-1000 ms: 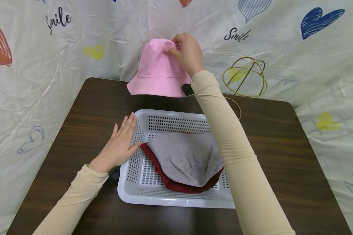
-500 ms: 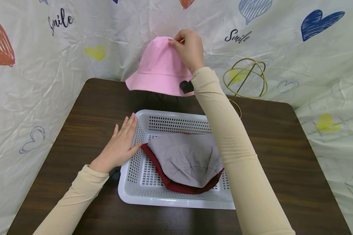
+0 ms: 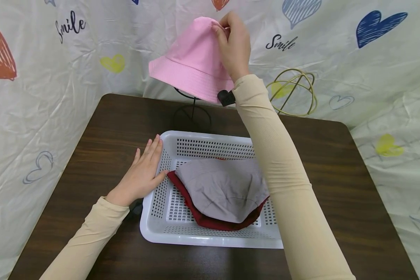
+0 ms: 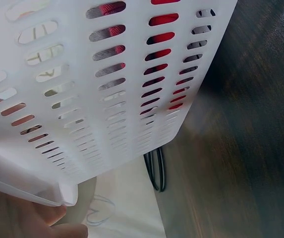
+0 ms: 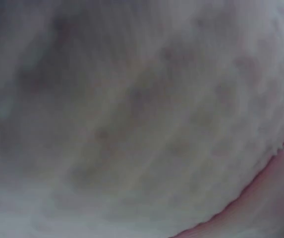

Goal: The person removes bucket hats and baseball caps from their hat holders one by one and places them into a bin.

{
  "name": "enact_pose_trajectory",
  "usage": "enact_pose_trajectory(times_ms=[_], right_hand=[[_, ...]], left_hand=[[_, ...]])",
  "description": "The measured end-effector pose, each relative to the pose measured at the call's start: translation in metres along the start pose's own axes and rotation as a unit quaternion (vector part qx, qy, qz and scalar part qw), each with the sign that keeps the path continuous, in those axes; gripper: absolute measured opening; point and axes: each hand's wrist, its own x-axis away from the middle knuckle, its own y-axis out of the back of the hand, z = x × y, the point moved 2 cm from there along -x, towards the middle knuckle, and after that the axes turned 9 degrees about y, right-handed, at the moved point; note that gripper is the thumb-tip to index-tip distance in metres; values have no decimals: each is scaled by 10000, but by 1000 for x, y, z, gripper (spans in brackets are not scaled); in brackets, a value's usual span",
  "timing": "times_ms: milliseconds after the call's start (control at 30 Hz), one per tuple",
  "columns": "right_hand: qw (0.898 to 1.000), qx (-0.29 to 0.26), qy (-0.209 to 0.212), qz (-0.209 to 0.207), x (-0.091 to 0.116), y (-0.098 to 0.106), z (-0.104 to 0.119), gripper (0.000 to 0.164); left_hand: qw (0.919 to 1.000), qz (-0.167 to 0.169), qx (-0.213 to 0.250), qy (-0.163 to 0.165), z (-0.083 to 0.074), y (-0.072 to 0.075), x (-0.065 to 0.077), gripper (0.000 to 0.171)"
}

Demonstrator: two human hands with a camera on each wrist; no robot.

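Note:
My right hand (image 3: 235, 46) pinches the crown of a pink bucket hat (image 3: 196, 54). The hat hangs tilted above a black wire stand (image 3: 193, 112) at the back of the table. My left hand (image 3: 140, 171) rests with straight fingers on the left rim of a white perforated basket (image 3: 210, 242). Inside the basket lies a grey hat (image 3: 220, 186) on top of a dark red one (image 3: 210, 222). In the left wrist view the basket's wall (image 4: 132, 109) fills much of the frame. Blurred pale fabric covers most of the right wrist view.
A gold wire stand (image 3: 314, 93) stands at the back right, partly behind my right sleeve. The dark wooden table (image 3: 343, 186) reaches back to a white curtain (image 3: 133, 31) printed with hearts.
My right hand has risen and moved slightly right with the pink hat, which now tilts. The black stand beneath has come into view. My left hand has stayed on the basket.

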Motion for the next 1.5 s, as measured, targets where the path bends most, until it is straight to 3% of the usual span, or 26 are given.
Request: enact_pose_trajectory(times_ms=[267,533,733,867,967,1167,1367,1500], right_hand=[[9998,53,-92,-164,-1,11,-5,24],[9962,-159,390,-757,-4,19,-7,21],[9924,471,718,-882,-9,29,-3,29],[9890,896,945,-700,-15,36,1,36],[9926,752,862,-416,-19,41,2,39],[9997,81,120,189,-19,46,-5,34],[9954,131,-488,820,-18,52,-14,30],[9890,311,-592,1322,-18,54,-19,25]], left_hand=[[10000,10,37,8,0,0,-1,83],[10000,-13,25,-6,0,0,-1,83],[10000,37,4,8,0,1,-1,84],[10000,45,2,21,1,1,-1,83],[10000,59,-7,27,1,1,0,83],[10000,50,-13,34,1,0,0,83],[10000,54,-3,44,0,1,0,84],[9999,93,30,48,-1,1,0,84]])
